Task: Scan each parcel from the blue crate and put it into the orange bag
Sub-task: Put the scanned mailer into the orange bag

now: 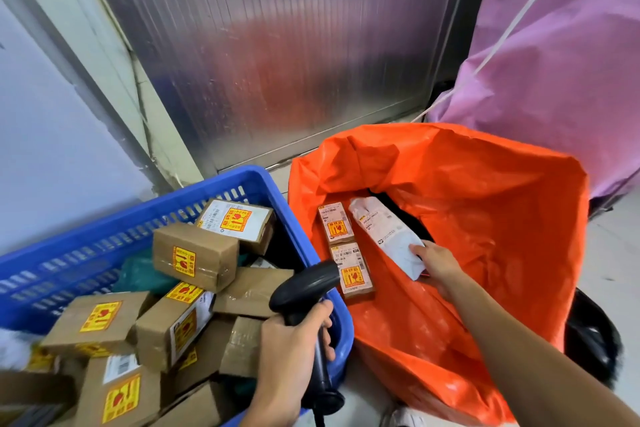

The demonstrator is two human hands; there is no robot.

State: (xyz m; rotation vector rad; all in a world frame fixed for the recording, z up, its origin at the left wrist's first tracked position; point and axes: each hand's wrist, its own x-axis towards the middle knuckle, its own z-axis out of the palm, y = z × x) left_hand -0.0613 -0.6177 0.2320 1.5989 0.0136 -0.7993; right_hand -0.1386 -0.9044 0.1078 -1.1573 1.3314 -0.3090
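The blue crate [221, 189] at the left holds several brown cardboard parcels [195, 255] with yellow-and-red fragile stickers. The orange bag [485, 218] stands open at the right. Two small labelled boxes [336, 224] lie inside it. My right hand [438, 265] reaches into the bag and holds the near end of a white padded parcel [384, 234] that lies beside those boxes. My left hand [294, 343] grips the handle of a black barcode scanner [304, 288] over the crate's right rim.
A ribbed metal door [277, 45] fills the wall behind. A purple sack [554, 62] with a white cord stands at the right rear. A black bag [592, 340] sits behind the orange one. A green soft parcel [138, 274] lies in the crate.
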